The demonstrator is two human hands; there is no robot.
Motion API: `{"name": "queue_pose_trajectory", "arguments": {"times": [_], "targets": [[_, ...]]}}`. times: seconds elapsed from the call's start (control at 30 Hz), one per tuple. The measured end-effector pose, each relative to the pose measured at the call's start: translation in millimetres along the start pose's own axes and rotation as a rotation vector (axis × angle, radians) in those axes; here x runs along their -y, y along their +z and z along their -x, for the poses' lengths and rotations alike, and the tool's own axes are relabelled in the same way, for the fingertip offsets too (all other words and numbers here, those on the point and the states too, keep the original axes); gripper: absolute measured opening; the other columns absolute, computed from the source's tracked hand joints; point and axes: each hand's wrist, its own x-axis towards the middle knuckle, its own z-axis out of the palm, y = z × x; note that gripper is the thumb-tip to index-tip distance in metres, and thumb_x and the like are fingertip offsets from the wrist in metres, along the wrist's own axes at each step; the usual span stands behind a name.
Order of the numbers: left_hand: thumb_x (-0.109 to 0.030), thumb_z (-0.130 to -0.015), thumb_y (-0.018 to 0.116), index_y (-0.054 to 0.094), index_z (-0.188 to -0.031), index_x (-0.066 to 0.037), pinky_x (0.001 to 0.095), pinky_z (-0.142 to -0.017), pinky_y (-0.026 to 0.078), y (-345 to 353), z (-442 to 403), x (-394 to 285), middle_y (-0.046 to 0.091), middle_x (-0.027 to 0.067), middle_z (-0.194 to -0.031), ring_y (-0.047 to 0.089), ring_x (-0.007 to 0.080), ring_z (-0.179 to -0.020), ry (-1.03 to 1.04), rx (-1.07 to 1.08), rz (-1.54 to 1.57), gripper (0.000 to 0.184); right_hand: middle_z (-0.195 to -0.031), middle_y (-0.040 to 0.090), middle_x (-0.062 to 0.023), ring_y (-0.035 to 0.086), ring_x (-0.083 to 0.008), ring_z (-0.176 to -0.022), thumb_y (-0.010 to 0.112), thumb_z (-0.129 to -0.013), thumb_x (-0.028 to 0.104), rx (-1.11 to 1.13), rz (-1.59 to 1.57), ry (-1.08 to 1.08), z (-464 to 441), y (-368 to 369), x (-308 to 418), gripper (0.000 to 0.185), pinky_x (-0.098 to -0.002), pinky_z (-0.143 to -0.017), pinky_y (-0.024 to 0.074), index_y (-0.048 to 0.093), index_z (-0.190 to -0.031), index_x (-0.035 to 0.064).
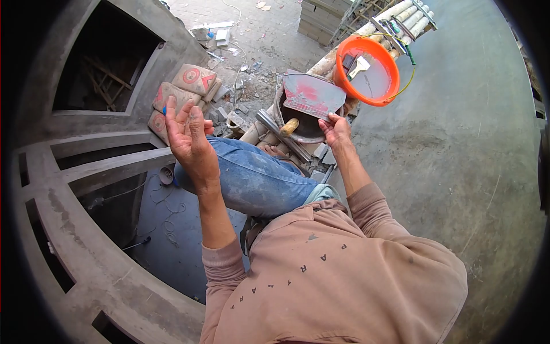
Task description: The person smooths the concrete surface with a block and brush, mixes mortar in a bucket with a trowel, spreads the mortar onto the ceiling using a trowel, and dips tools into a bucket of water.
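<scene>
My left hand (pixel 195 143) is raised at the left, palm turned up and fingers apart, with nothing held in it. A small blue spot shows by its fingertip; I cannot make out what it is. My right hand (pixel 338 131) pinches the lower right corner of a flat grey plate (pixel 315 98) smeared with pinkish red. The plate lies tilted over a dark bucket (pixel 312 137). A rounded wooden handle (pixel 289 126) sticks out at the bucket's near side; the rest of that tool is hidden.
An orange bucket (pixel 394 86) holds cloudy water and a white-handled brush (pixel 360 66). Both buckets stand by a scaffold of pale poles (pixel 401 17). Printed sacks (pixel 193 78) and rubble (pixel 252 66) lie beyond. A concrete frame (pixel 63 212) with openings borders the left.
</scene>
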Motion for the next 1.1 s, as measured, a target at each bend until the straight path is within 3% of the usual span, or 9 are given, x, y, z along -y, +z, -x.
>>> {"name": "queue_pose_trajectory", "arguments": {"times": [0.1, 0.3, 0.7, 0.83, 1.1], "targets": [[-0.020, -0.103, 0.064, 0.040, -0.154, 0.001, 0.0196, -0.067, 0.050, 2.4, -0.8, -0.9, 0.064, 0.0149, -0.125, 0.059, 0.0061, -0.076, 0.004, 0.013, -0.002, 0.060, -0.105, 0.064, -0.0189, 0.070, -0.0330, -0.082, 0.057, -0.092, 0.001, -0.040, 0.075, 0.001, 4.6, 5.9, 9.9, 0.024, -0.0400, -0.069, 0.0656, 0.056, -0.114, -0.0076], [-0.019, -0.103, 0.066, 0.039, -0.153, 0.002, 0.0200, -0.068, 0.051, 1.9, -1.6, 3.5, 0.062, 0.0172, -0.127, 0.059, 0.0074, -0.077, 0.033, 0.005, -0.008, 0.061, -0.109, 0.063, -0.0205, 0.072, -0.0361, -0.089, 0.054, -0.090, -0.005, -0.086, 0.123, -0.038, 18.3, -6.6, 16.7, 0.030, -0.0434, -0.075, 0.0662, 0.055, -0.119, -0.0117], [-0.018, -0.102, 0.066, 0.041, -0.153, 0.000, 0.0206, -0.069, 0.053, 2.4, -2.8, 5.9, 0.060, 0.0175, -0.131, 0.060, 0.0069, -0.078, 0.032, -0.010, -0.030, 0.059, -0.101, 0.069, -0.0155, 0.071, -0.0248, -0.078, 0.060, -0.097, -0.001, -0.090, 0.251, -0.137, 37.1, -19.6, 15.7, 0.026, -0.0321, -0.067, 0.0636, 0.061, -0.121, -0.0094], [-0.014, -0.103, 0.063, 0.037, -0.154, 0.002, 0.0205, -0.071, 0.051, 5.6, -1.5, 2.5, 0.063, 0.0128, -0.129, 0.060, 0.0056, -0.080, 0.015, -0.020, -0.074, 0.059, -0.103, 0.069, -0.0154, 0.071, -0.0238, -0.079, 0.061, -0.097, 0.000, -0.063, 0.239, -0.142, 46.2, -44.2, 16.4, 0.027, -0.0328, -0.069, 0.0636, 0.060, -0.123, -0.0097], [-0.017, -0.102, 0.064, 0.040, -0.153, 0.000, 0.0209, -0.070, 0.054, 7.0, -5.0, 6.2, 0.062, 0.0149, -0.128, 0.061, 0.0074, -0.079, -0.007, 0.010, -0.088, 0.058, -0.104, 0.069, -0.0152, 0.072, -0.0250, -0.081, 0.061, -0.097, -0.002, -0.193, 0.172, -0.168, 47.4, -69.8, 11.3, 0.030, -0.0336, -0.072, 0.0640, 0.060, -0.125, -0.0093]]}}
